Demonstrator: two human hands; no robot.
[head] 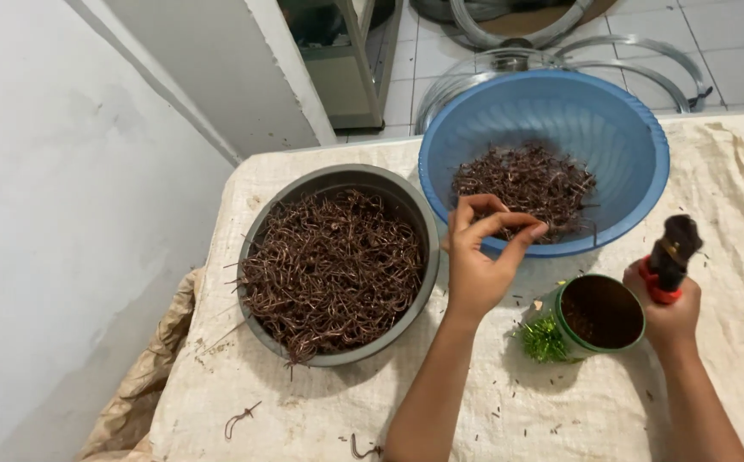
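A: Left hand (479, 257) is raised over the near rim of the blue basin (646, 137), fingertips pinched narrow. If a wire piece is between them, it's too small to make out.

B: Right?

A: Right hand (667, 316) is wrapped around the red-handled pliers (671, 252), held upright, dark jaws up. Can't tell if the jaws grip anything.

B: Where's the stock?

A: Grey metal bowl (261, 231) on the left, heaped with bent brown wire hooks (333, 265). The blue basin behind holds a smaller pile of brown wire pieces (522, 184). The green tin (637, 338) sits between the hands and looks dark inside; contents unclear. Green tinsel-like tuft (545, 340) is touching its left side.

B: Handling?

A: My guess: each piece is light, thin and stiff, springy at the bend. They tangle, so pulling one likely drags its neighbours. Pinch a single hook at its curve, fingertips only. Cut ends probably prick.

B: Strays?

A: A couple of loose hooks (242, 419) on the cloth-covered table (304, 402), near the front edge, well apart from both hands.
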